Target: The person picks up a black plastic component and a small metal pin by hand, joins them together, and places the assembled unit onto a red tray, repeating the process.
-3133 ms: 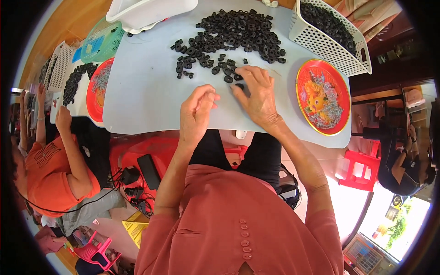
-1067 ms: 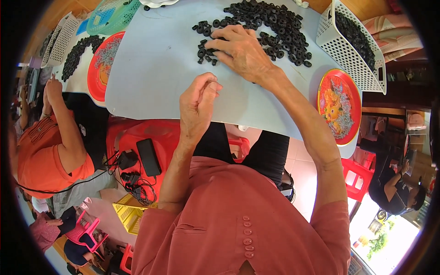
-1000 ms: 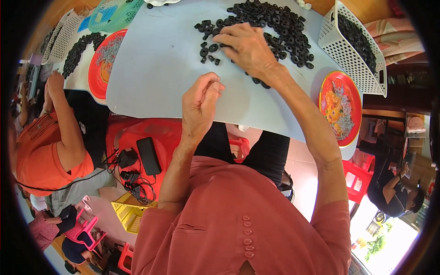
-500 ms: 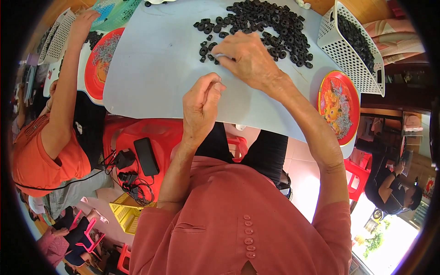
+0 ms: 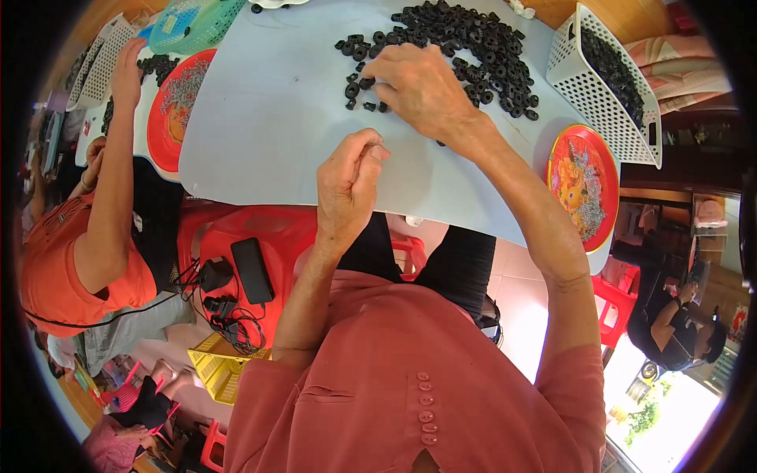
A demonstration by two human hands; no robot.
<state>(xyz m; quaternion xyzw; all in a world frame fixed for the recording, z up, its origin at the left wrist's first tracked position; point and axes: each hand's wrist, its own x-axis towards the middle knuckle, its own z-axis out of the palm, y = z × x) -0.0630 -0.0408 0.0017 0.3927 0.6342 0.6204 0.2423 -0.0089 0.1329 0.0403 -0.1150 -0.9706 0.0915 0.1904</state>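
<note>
Black ring-shaped parts (image 5: 505,55) lie heaped across the far side of the table, with a few loose ones strung out at the heap's left end. My right hand (image 5: 430,87) is over that left end, its thumb and index finger apart beside a small black part (image 5: 367,83). Nothing shows between those fingertips; the other fingers are partly hidden. Closer to me, my left hand (image 5: 348,181) is raised above the near table edge with its fingers curled in and the thumb against them. Whatever it may hold is hidden.
A red round tray (image 5: 557,158) of small silvery pieces sits at the table's right edge, below a white perforated basket (image 5: 587,94) of black parts. To the left, a co-worker's arm (image 5: 114,181) reaches past another red tray (image 5: 158,138). A red stool (image 5: 288,236) holds a black device.
My right hand has shifted slightly up, and its thumb and index finger now show apart. My left hand stays nearly still. The co-worker's hand has drawn back from the green basket.
</note>
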